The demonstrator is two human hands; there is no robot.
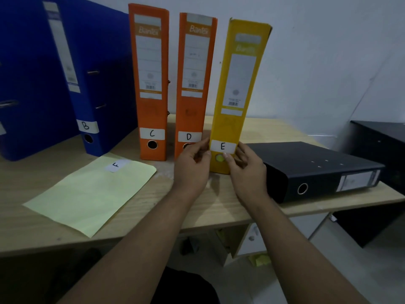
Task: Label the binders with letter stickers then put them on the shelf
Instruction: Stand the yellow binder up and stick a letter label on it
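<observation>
A yellow binder (pixel 240 84) stands upright on the wooden desk (pixel 135 218), tilted slightly right. A white sticker marked E (pixel 222 146) lies across the foot of its spine. My left hand (pixel 192 170) holds the spine's left edge beside the sticker, thumb at its left end. My right hand (pixel 246 170) holds the right edge, thumb under the sticker's lower right corner. Left of it stand two orange binders labelled C (pixel 151 84) and D (pixel 194 84), and a blue binder labelled B (pixel 87 84). A black binder (pixel 315 167) lies flat at the right, with no letter visible.
A pale yellow sheet (pixel 87 194) lies on the desk at the left with a white sticker marked F (pixel 115 165) on its upper part. Another blue binder (pixel 28 84) stands at the far left. A black cabinet (pixel 381 137) stands at the far right.
</observation>
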